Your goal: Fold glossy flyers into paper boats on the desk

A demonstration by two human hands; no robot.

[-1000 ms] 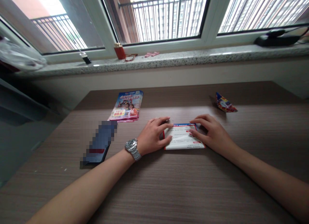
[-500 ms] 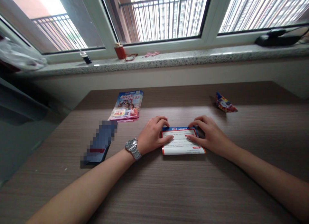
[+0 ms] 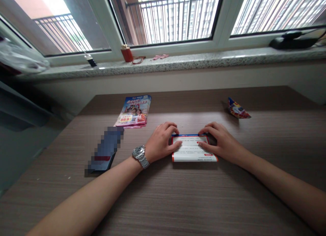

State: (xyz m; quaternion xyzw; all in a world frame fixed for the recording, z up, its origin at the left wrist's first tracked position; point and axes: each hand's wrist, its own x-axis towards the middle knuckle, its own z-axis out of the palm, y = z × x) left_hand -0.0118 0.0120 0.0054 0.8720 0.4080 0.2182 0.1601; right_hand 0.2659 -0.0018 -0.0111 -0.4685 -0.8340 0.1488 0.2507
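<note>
On the worktop [image 3: 158,202], left side: dark phone [image 3: 105,152], picture blocked out over most of it. Next, stack of flyers [image 3: 134,110], just beyond phone. Metal watch [image 3: 140,157] on left wrist. Left hand [image 3: 161,141]: grip pinching left end of paper sheet [image 3: 191,149], thumb on top, fingers at far edge. Sheet lies mid-worktop between hands, white printed side up. Right hand [image 3: 220,141]: grip pinching sheet's right end, same way. Rightmost, beyond right hand: folded colourful paper [image 3: 238,109], apart from sheet.
</note>
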